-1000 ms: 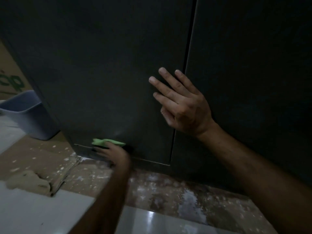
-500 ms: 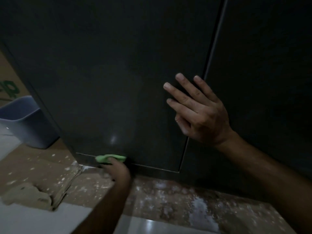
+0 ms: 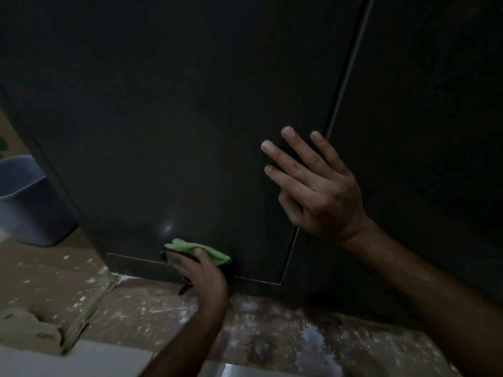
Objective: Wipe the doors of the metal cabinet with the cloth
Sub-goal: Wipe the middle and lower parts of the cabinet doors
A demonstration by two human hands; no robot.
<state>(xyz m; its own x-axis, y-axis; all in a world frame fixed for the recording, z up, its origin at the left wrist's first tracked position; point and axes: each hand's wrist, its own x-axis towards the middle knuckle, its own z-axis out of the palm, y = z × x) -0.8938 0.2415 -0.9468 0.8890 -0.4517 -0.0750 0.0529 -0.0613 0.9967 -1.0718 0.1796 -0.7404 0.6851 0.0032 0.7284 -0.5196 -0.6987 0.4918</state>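
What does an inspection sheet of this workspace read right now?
Surface: dark cabinet doors, both shut; faint glare spot low on the left door.
Job's things: green cloth pressed at the left door's bottom edge.
Clutter: grey bin left of the cabinet; torn cardboard on the floor.
Hands: left hand holds the cloth; right hand flat near the door seam, fingers spread.
Cables: nothing seen.
Surroundings: speckled, stained floor; dim light.
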